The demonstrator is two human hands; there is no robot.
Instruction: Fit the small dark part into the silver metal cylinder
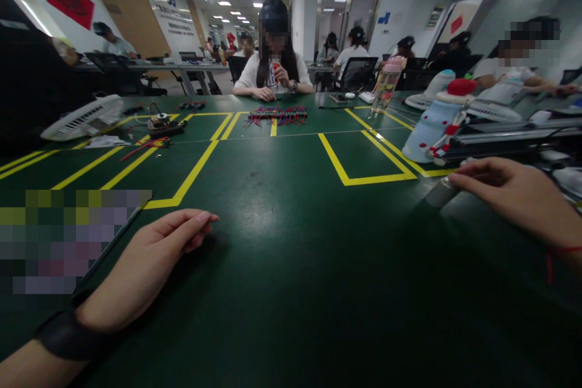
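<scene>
My right hand (513,194) is at the right side of the green table (291,267), thumb and fingers closed on the top of a small grey cylinder (442,193). The cylinder tilts, with its lower end close to the table; its exact kind is unclear. On the left, my left hand (168,242) rests on its side on the tabletop, fingers curled in and thumb against the index finger. Nothing shows in it. A black band (68,333) circles that wrist, beside a blurred-out flat panel (68,236).
A blue bottle with a red top (431,124) stands beyond my right hand, near a clear bottle (386,85). Bundled wires (277,115) lie before a seated person (273,66). A white fan (86,118) lies at left. Yellow tape (377,180) marks the table.
</scene>
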